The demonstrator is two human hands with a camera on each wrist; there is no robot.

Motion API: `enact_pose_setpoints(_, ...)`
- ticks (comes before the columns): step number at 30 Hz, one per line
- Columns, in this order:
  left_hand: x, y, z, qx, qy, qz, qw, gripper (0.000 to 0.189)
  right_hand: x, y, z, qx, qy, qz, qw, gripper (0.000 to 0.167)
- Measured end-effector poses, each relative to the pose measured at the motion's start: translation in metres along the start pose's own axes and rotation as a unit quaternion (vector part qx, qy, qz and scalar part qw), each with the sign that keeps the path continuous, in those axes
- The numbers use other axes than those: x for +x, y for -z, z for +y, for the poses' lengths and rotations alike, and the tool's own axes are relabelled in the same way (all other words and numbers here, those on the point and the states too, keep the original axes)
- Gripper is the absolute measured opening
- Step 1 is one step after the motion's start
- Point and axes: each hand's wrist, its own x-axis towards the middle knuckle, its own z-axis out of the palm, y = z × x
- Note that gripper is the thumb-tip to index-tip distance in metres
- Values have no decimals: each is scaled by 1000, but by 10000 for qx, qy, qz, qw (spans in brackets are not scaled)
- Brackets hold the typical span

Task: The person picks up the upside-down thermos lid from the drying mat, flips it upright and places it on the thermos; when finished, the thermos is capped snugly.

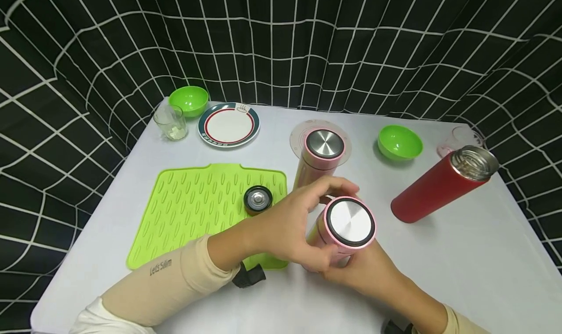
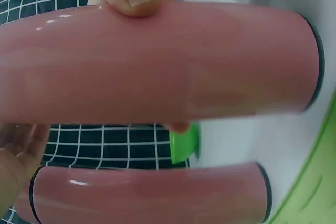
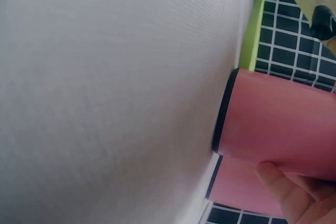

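Note:
A pink thermos (image 1: 350, 223) with a brushed steel lid top stands near the table's middle front. My left hand (image 1: 291, 224) grips it near the top, thumb on the near side and fingers reaching round the far side. Lower on its body, my right hand (image 1: 371, 270) holds it too; the fingertips show in the right wrist view beside the pink wall (image 3: 278, 124). Whether its dark-ringed base touches the table, I cannot tell. Just behind it stands a second pink thermos (image 1: 318, 158), its lid on.
A green drying mat (image 1: 189, 217) lies left, bearing a round dark cap (image 1: 257, 199). To the right stands a lidless red thermos (image 1: 434, 190). Further back are two green bowls (image 1: 189, 100) (image 1: 399, 143), a plate (image 1: 229, 124), a glass (image 1: 171, 124) and a pinkish glass (image 1: 463, 136).

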Motion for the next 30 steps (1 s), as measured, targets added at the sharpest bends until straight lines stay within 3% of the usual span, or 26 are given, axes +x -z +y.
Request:
enact_pose_setpoints(8,2,1,-3,-357,-274,-61,9990,93,2,1,-10,96,-8,-81,9999,67)
enact_pose_setpoints(12,1,1,-2,-298,-300,56,9991,84,4,2,-14,138,-64,-101,9998,66)
enact_pose_setpoints(14,1,2,-2,-227,-229,31,9995,79,3,2,-10,78,-28,-98,9999,62)
enact_pose_setpoints(23,1,0,-3,-146,102,-249,9995,83,-6,-1,21,-98,-153,-59,9998,74)
enact_pose_setpoints(30,0,-2,-4,-60,76,-209,9997,80,-4,-2,16,-24,-84,-59,9999,73)
